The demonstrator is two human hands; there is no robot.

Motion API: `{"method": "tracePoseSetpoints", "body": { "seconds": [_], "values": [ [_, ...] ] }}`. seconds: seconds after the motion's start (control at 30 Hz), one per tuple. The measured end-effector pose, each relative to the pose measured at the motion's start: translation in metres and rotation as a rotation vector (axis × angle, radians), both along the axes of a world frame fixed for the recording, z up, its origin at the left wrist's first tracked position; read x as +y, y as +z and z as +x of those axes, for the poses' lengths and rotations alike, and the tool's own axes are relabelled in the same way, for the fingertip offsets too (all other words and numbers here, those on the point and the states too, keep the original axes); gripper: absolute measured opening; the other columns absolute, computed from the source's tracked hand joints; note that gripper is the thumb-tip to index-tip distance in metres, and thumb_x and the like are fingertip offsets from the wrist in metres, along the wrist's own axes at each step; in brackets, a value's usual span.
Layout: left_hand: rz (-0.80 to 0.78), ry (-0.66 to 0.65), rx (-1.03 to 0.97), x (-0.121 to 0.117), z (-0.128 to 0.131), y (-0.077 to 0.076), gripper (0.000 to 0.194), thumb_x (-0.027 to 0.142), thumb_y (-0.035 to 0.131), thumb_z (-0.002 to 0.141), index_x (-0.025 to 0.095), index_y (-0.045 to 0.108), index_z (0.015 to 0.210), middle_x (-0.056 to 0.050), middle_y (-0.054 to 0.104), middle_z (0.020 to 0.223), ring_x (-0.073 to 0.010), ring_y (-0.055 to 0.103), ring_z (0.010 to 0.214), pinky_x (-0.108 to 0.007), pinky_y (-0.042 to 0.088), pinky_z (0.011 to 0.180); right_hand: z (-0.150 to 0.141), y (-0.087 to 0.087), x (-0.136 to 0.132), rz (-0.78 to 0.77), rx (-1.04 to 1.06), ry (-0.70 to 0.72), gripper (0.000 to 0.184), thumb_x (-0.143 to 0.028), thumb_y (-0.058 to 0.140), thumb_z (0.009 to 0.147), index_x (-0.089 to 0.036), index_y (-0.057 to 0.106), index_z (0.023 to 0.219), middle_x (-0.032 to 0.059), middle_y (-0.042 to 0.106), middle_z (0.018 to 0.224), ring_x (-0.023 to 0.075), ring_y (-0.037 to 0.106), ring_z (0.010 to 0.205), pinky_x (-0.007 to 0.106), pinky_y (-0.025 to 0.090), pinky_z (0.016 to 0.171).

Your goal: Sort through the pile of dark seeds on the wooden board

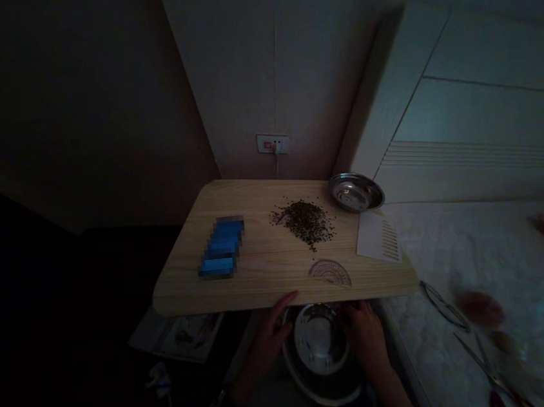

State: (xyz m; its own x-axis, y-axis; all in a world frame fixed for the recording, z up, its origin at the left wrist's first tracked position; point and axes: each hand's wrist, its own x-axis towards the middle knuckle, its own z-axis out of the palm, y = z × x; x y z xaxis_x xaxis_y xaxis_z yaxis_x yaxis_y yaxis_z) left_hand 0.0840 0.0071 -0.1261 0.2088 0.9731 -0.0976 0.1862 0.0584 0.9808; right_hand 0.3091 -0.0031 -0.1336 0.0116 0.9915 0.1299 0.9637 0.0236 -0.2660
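Below the table's front edge, a shiny metal bowl point(320, 344) sits inside a larger round basin point(315, 390). My left hand point(272, 332) is at their left side, index finger stretched toward the table edge and thumb apart, holding nothing that I can see. At the right, my right hand point(365, 333) has its fingers bent over the metal bowl's rim; the fingertips are dim and partly hidden. On the table just beyond lie a clear protractor point(330, 273) and a loose pile of small dark seeds or beans point(307, 221).
The wooden tabletop point(261, 289) also bears a pixelated blue item point(223, 247), a white comb-like card point(377, 236) and another metal bowl point(356, 193). On the bed at right lie glasses point(443, 307) and scissors point(491, 371). A wall socket point(273, 144) holds a plug.
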Motion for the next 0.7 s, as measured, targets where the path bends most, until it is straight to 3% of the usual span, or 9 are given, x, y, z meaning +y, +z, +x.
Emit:
{"method": "tracePoseSetpoints", "body": {
  "seconds": [0.17,0.37,0.57,0.7],
  "values": [
    [0.005,0.001,-0.003,0.0,0.0,0.001,0.05,0.011,0.049,0.077,0.028,0.051,0.125,0.0,0.052,0.133,-0.0218,0.045,0.119,-0.029,0.039,0.09,-0.001,-0.009,0.0,0.086,-0.045,0.043,0.017,-0.013,0.054,0.074,-0.024,0.065,0.081,0.0107,0.061,0.096,0.0294,0.052,0.096,0.045,0.037,0.083],
    [-0.018,0.001,0.017,0.0,0.001,0.003,0.053,0.011,0.048,0.076,0.029,0.05,0.125,0.001,0.051,0.134,-0.0196,0.056,0.1,-0.028,0.043,0.081,-0.001,-0.01,-0.005,0.09,-0.125,0.081,0.014,-0.014,0.053,0.075,-0.023,0.064,0.076,0.0104,0.061,0.097,0.0275,0.052,0.097,0.048,0.033,0.091],
    [-0.008,-0.01,-0.023,-0.001,0.0,0.002,0.053,0.009,0.047,0.076,0.029,0.05,0.125,0.001,0.051,0.134,-0.0211,0.048,0.115,-0.03,0.039,0.091,0.008,-0.002,-0.017,0.088,-0.079,0.046,0.01,-0.019,0.055,0.075,-0.024,0.063,0.073,0.0104,0.059,0.107,0.0285,0.052,0.099,0.054,0.031,0.091],
    [-0.007,0.004,-0.04,-0.001,-0.001,-0.003,0.051,0.009,0.047,0.076,0.027,0.051,0.124,0.0,0.052,0.133,-0.0216,0.044,0.12,-0.033,0.036,0.096,0.028,0.015,-0.019,0.092,0.026,0.06,0.011,-0.027,0.054,0.077,-0.026,0.064,0.077,0.0076,0.061,0.107,0.0287,0.055,0.099,0.053,0.034,0.088]
  ]
}}
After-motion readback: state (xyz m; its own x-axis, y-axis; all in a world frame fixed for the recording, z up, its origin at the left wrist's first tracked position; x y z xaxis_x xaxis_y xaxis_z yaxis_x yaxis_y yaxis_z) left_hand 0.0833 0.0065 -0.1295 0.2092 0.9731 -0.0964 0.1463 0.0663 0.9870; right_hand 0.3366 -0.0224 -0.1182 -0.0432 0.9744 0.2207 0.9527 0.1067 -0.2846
